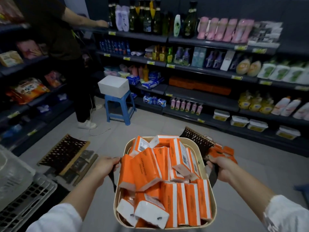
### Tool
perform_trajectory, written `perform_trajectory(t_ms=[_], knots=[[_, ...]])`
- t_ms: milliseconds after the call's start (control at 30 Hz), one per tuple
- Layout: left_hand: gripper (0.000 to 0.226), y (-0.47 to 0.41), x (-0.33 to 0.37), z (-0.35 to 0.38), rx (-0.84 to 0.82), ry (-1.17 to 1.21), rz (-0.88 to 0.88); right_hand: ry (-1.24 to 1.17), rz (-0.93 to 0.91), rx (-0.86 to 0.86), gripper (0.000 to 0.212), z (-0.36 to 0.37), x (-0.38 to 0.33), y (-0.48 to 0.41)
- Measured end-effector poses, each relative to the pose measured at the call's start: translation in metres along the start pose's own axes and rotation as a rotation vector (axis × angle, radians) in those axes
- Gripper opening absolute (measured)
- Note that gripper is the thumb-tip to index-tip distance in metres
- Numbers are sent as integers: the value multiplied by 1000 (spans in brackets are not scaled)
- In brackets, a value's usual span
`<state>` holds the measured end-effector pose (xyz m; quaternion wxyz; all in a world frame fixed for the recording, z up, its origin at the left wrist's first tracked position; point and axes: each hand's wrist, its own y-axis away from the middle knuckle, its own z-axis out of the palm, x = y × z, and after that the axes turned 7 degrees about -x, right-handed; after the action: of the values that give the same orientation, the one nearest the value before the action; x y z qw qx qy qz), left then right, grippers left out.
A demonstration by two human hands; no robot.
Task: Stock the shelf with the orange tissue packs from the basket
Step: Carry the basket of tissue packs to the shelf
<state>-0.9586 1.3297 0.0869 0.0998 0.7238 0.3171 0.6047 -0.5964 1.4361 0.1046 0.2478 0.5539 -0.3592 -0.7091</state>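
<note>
**A:** Orange packs everywhere! The tissue packs [150, 166] are heaped loose in the beige basket [214, 203], near and centre, carried above the floor.

**B:** Both hands are busy. The left hand [107, 166] is curled round the dark left handle [111, 180], and the right hand [220, 168] is wrapped round the right handle [213, 176].

**A:** The target, I'd say, is the far shelf [200, 96] right of centre. A row of orange packs [199, 85] sits at its back, with bare board in front.

**B:** Keep the basket level, because the pile rides above the rim. Pass right of the blue stool [119, 106] with its white box [113, 86]. Set the basket down close below that shelf before freeing a hand.
</note>
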Motion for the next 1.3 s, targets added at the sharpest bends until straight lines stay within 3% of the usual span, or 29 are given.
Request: perform_trajectory(t_ms=[500, 967, 1300], knots=[[26, -154, 126, -49, 66, -45, 121, -159, -81, -46, 16, 113, -88, -45], [23, -271, 194, -4, 131, -45, 53, -90, 38, -128, 14, 144, -204, -177], [22, -349, 261, 38, 176, -45, 11, -74, -6, -144, 22, 165, -310, -256]])
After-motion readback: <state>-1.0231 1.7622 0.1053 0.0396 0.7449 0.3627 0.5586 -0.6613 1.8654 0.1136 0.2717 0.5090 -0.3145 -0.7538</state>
